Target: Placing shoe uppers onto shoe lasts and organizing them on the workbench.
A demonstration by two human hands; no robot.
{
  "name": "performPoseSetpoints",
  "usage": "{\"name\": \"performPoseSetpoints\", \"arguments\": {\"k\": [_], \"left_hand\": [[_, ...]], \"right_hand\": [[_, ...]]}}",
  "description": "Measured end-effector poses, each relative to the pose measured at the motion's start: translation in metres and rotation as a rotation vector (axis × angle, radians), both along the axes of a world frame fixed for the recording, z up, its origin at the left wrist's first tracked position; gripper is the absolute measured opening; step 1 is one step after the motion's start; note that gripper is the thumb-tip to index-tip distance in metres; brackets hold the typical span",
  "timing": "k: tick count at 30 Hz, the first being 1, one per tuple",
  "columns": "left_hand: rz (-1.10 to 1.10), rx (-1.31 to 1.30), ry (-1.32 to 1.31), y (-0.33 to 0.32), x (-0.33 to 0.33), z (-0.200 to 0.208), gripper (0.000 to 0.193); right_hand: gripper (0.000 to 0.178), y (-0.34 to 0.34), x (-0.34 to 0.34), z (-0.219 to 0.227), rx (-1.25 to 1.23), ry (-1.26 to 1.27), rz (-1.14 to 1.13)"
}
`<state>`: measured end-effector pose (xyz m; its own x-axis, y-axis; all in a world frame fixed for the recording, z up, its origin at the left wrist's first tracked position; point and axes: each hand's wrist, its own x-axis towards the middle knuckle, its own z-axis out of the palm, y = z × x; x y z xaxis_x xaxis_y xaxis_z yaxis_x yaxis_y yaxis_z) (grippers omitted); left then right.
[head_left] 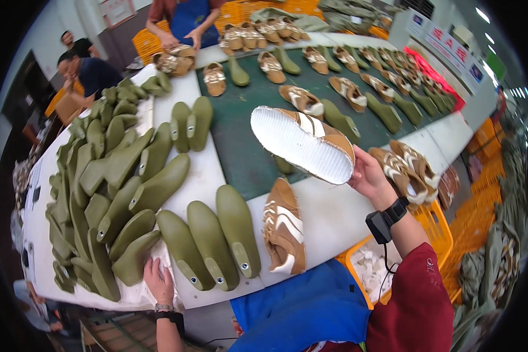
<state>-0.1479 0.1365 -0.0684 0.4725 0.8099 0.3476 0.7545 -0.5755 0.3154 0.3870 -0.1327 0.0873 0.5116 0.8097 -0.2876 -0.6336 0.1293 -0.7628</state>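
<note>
My right hand (371, 175) grips a brown shoe upper (304, 141) by one end and holds it up over the table, its white ribbed underside turned toward me. Low on the left, my left hand (159, 283) lies with fingers apart at the table's near edge, touching or very close to a green shoe last (136, 258) at the edge of a large pile. Three more green lasts (200, 245) lie side by side to the right of that hand. Beside them rests a brown shoe upper with white stripes (284, 226).
A green belt (240, 146) carries rows of brown uppers and green lasts. More finished-looking uppers (408, 170) sit at the right edge. A yellow crate (358, 281) with white scraps stands below. Across the table a person in a blue apron (189, 26) handles uppers.
</note>
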Motion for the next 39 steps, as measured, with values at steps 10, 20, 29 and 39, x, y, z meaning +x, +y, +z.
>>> {"name": "performPoseSetpoints", "arguments": {"k": [10,20,29,39], "left_hand": [[0.015,-0.022,-0.052,-0.007,0.0,0.01,0.038],[0.001,-0.009,-0.05,-0.005,0.003,0.009,0.037],[-0.018,0.029,-0.07,-0.004,0.0,0.006,0.035],[0.057,-0.077,-0.149,-0.007,0.006,-0.006,0.031]], "right_hand": [[0.034,0.229,0.014,-0.023,-0.513,-1.272,0.506],[0.059,0.296,0.014,-0.074,-0.387,-1.281,0.569],[0.035,0.117,-0.06,-0.039,-0.027,-1.477,0.824],[0.049,-0.009,-0.078,-0.102,-0.238,-1.464,0.441]]}}
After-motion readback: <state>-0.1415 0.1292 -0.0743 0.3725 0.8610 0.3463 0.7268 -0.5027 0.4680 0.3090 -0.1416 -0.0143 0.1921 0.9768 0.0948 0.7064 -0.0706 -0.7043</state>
